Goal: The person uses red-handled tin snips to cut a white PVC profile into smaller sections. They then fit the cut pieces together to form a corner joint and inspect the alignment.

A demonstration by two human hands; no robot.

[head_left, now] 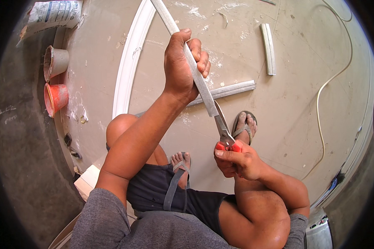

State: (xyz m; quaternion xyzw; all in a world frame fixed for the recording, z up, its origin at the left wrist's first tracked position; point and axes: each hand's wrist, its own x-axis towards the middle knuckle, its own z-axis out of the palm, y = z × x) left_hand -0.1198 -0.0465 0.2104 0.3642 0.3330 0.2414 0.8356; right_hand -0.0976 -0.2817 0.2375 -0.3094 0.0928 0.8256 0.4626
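Note:
My left hand point(179, 68) is wrapped round a long grey metal channel strip point(204, 93), which slants from the top edge down toward my right hand. Red-handled tin snips point(224, 132) are gripped in my right hand point(242, 161), their handles drawn close together in my fingers. The blades point up and meet the strip's lower end; one blade shows along its right side. Whether the metal is cut there I cannot tell. Beneath the strip, a similar channel piece point(232, 89) lies on the floor, partly hidden by my left arm.
Another short channel piece point(268, 50) lies farther right. A long white moulding point(131, 58) runs along the left. A greyish bucket point(58, 62), an orange bucket point(58, 98) and a printed sack point(54, 14) sit at far left. A pale cable point(318, 103) curves down the right side.

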